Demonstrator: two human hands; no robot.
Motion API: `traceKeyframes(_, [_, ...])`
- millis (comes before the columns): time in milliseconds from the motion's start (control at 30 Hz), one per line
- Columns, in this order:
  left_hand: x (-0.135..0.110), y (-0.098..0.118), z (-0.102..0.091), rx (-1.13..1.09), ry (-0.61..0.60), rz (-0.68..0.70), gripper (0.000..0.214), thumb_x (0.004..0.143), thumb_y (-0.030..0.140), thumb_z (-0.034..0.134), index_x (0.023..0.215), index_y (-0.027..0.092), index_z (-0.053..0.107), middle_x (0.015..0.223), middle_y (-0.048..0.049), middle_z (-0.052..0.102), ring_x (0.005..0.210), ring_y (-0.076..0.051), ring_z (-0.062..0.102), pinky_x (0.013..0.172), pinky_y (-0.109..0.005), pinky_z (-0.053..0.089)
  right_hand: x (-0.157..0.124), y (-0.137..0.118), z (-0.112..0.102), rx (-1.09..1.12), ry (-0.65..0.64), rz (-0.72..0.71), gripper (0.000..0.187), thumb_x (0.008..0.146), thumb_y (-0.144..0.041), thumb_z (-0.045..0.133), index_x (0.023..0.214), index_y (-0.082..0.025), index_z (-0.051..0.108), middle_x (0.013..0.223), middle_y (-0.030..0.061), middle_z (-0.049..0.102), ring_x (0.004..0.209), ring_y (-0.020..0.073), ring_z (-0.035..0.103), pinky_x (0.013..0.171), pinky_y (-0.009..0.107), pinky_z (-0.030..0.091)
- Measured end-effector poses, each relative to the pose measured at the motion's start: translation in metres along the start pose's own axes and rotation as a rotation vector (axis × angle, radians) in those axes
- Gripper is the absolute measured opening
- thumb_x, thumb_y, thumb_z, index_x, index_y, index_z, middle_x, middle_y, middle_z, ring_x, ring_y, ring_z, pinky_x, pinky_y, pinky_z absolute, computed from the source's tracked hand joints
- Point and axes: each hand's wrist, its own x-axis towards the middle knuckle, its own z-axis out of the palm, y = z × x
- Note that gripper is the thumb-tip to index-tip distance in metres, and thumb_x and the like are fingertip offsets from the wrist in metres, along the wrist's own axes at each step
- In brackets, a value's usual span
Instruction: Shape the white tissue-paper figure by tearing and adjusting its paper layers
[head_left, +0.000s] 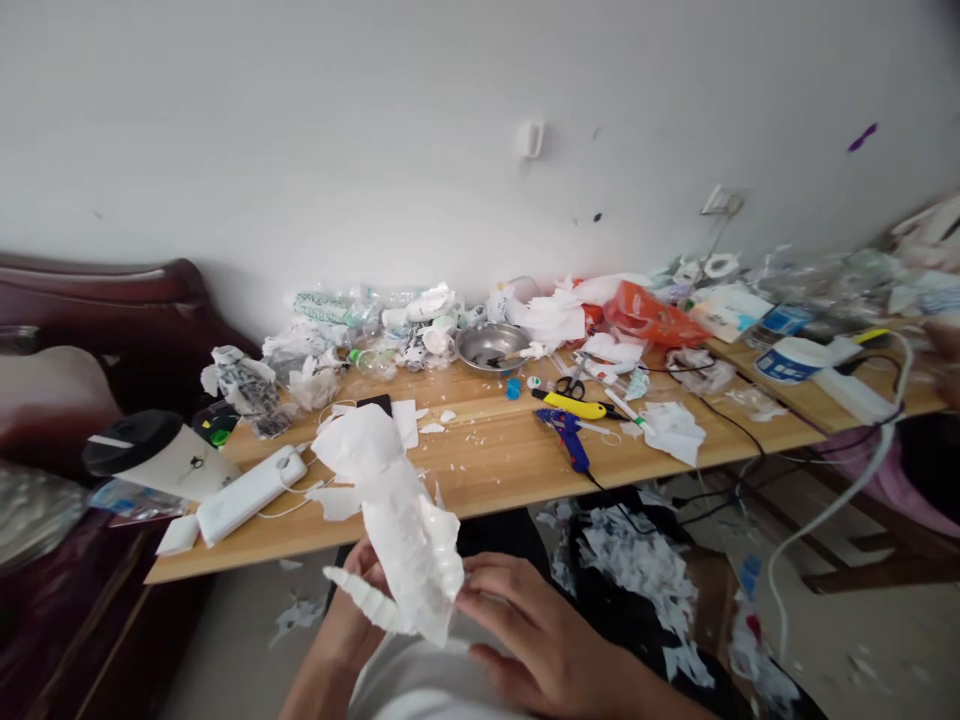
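Held up in front of the near edge of a long wooden surface (480, 470): a white paper model (401, 525), crumpled and layered, with a curled ribbed tail at its lower left. Left hand (358, 590) behind and under the model, grip closed around its lower part, fingers mostly hidden by the paper. Right hand (536, 625) just right of the model, fingertips touching its right edge, grip loose and partly open, thumb lowest. On the surface beyond the model, a white power strip (251, 493) to its left with a thin white cord trailing; a black phone (374, 403) just behind the model's top. Right of the model, well apart: a blue glue gun (564, 432), a yellow utility knife (574, 405), black-handled scissors (571, 386). Farther back from the model, a steel bowl (491, 347) among heaps of white scraps and clear plastic bottles, and an orange plastic bag (649, 318) to the bowl's right. Shredded white paper (637, 570) piled on a dark lap right of the model, below the surface edge. Plain white wall behind everything.
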Motion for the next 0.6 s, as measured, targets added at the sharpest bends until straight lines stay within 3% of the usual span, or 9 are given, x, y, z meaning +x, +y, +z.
traceKeyframes(67, [0.0, -0.003, -0.005, 0.002, 0.069, 0.004, 0.039, 0.058, 0.041, 0.094, 0.086, 0.02, 0.076, 0.072, -0.001, 0.077, 0.058, -0.018, 0.07, 0.05, -0.024, 0.058, -0.009, 0.008, -0.003, 0.013, -0.017, -0.051, 0.046, 0.095, -0.025, 0.059, 0.14, -0.017, 0.049, 0.125, 0.0108, 0.067, 0.124, 0.02, 0.059, 0.106, 0.033, 0.052])
traceKeyframes(133, [0.004, -0.005, -0.01, -0.003, 0.127, 0.012, 0.041, 0.058, 0.044, 0.093, 0.088, 0.021, 0.076, 0.075, -0.0009, 0.079, 0.063, -0.019, 0.073, 0.058, -0.026, 0.061, -0.025, 0.03, -0.003, -0.04, 0.097, 0.004, 0.031, 0.097, -0.028, 0.054, 0.128, -0.024, 0.058, 0.113, 0.0052, 0.071, 0.108, 0.017, 0.066, 0.095, 0.031, 0.056])
traceKeyframes(167, [0.007, -0.005, -0.012, -0.004, 0.137, 0.017, 0.043, 0.058, 0.047, 0.093, 0.088, 0.021, 0.077, 0.074, -0.0008, 0.078, 0.064, -0.021, 0.073, 0.06, -0.028, 0.063, -0.035, 0.046, -0.004, -0.133, 0.245, 0.105, 0.021, 0.098, -0.03, 0.051, 0.115, -0.029, 0.063, 0.102, 0.0007, 0.072, 0.096, 0.0154, 0.068, 0.086, 0.029, 0.057])
traceKeyframes(200, [0.011, -0.004, -0.013, -0.005, 0.138, 0.028, 0.046, 0.057, 0.051, 0.092, 0.089, 0.022, 0.077, 0.072, -0.0006, 0.078, 0.066, -0.023, 0.074, 0.063, -0.031, 0.064, -0.045, 0.066, -0.006, -0.216, 0.367, 0.269, 0.018, 0.099, -0.028, 0.048, 0.108, -0.028, 0.064, 0.099, 0.0025, 0.071, 0.093, 0.0172, 0.067, 0.084, 0.032, 0.057])
traceKeyframes(300, [0.023, 0.009, -0.013, -0.029, 0.159, 0.122, 0.044, 0.064, 0.059, 0.084, 0.095, 0.029, 0.075, 0.079, 0.0008, 0.079, 0.084, -0.028, 0.076, 0.076, -0.039, 0.065, -0.065, 0.13, -0.015, -0.391, 0.571, 0.586, 0.029, 0.099, -0.04, 0.05, 0.113, -0.017, 0.061, 0.103, 0.0143, 0.067, 0.1, 0.0287, 0.062, 0.091, 0.053, 0.049])
traceKeyframes(367, [0.03, 0.021, -0.013, -0.058, 0.206, 0.241, 0.038, 0.077, 0.059, 0.073, 0.104, 0.032, 0.073, 0.096, 0.0014, 0.081, 0.109, -0.028, 0.071, 0.094, -0.041, 0.06, -0.068, 0.165, -0.02, -0.447, 0.598, 0.707, 0.044, 0.093, -0.052, 0.057, 0.112, -0.013, 0.063, 0.106, 0.0184, 0.066, 0.105, 0.0349, 0.058, 0.094, 0.061, 0.044])
traceKeyframes(433, [0.034, 0.033, -0.015, -0.078, 0.251, 0.343, 0.036, 0.084, 0.055, 0.064, 0.111, 0.032, 0.071, 0.11, 0.0007, 0.079, 0.126, -0.027, 0.062, 0.107, -0.04, 0.052, -0.064, 0.188, -0.022, -0.454, 0.575, 0.776, 0.049, 0.087, -0.057, 0.062, 0.108, -0.013, 0.065, 0.106, 0.0189, 0.066, 0.107, 0.0374, 0.057, 0.094, 0.062, 0.042])
traceKeyframes(600, [0.034, 0.049, -0.026, -0.061, 0.302, 0.385, 0.038, 0.084, 0.055, 0.063, 0.112, 0.031, 0.071, 0.124, -0.0001, 0.074, 0.134, -0.025, 0.055, 0.11, -0.035, 0.049, -0.053, 0.203, -0.023, -0.356, 0.543, 0.832, 0.035, 0.09, -0.046, 0.056, 0.102, -0.015, 0.067, 0.099, 0.0146, 0.069, 0.099, 0.0307, 0.061, 0.09, 0.049, 0.048])
